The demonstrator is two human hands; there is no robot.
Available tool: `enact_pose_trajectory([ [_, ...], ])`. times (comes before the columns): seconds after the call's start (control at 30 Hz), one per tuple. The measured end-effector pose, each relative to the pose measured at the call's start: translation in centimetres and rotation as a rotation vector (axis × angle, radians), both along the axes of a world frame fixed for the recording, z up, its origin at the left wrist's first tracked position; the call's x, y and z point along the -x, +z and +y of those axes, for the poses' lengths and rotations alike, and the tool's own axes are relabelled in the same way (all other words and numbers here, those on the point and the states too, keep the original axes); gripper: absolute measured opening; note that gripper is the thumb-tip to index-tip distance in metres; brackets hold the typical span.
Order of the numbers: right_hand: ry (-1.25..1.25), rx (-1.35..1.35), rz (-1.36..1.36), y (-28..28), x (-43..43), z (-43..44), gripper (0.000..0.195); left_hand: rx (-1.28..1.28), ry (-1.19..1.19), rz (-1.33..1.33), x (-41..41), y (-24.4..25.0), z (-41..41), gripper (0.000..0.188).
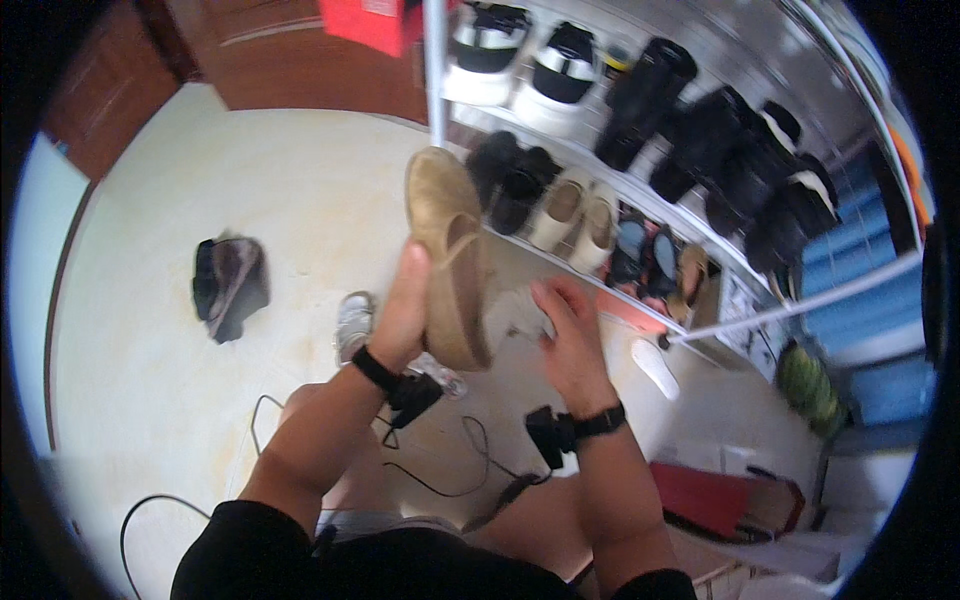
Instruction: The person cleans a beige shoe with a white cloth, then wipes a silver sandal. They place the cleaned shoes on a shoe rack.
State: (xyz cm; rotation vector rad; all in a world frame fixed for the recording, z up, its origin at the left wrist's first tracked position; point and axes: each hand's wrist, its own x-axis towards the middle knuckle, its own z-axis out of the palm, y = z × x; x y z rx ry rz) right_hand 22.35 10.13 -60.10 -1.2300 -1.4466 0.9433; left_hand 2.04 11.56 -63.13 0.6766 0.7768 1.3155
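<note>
A tan slip-on shoe point(450, 277) is held up in front of the rack, its toe pointing away from me and its opening facing right. My left hand point(405, 307) grips its left side, the thumb lying along the upper. To the right of the shoe, my right hand point(570, 337) has its fingers curled round a crumpled whitish wipe or cloth point(517, 311), which bears dark marks and is blurred. A gap separates the right hand from the shoe. Each wrist wears a black strap with a small device.
A metal shoe rack point(637, 195) holds several pairs, among them white-and-black sneakers point(559, 75) and cream shoes point(577, 214). On the floor lie a dark bundle point(231, 285), a white insole point(655, 367) and black cables point(480, 457). A red box point(375, 22) hangs at the top.
</note>
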Motion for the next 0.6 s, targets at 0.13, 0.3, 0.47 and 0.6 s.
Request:
enact_pose_trajectory([
  [0.13,0.048,0.185,0.016,1.8,1.7,-1.8,0.029,-0.068,0.154,0.132,0.0,-1.3,1.0,0.058],
  [0.3,0.383,-0.057,-0.435,3.6,3.3,-3.5,0.039,-0.028,0.236,0.004,-0.4,-1.1,1.1,0.066],
  [0.47,0.426,-0.023,-0.605,2.4,4.4,-3.5,0.061,0.031,0.274,0.009,-0.4,-2.2,1.3,0.081],
  [0.6,0.297,-0.064,-0.663,0.1,5.1,-2.6,0.073,0.187,0.235,0.013,0.0,-1.7,1.1,0.094],
])
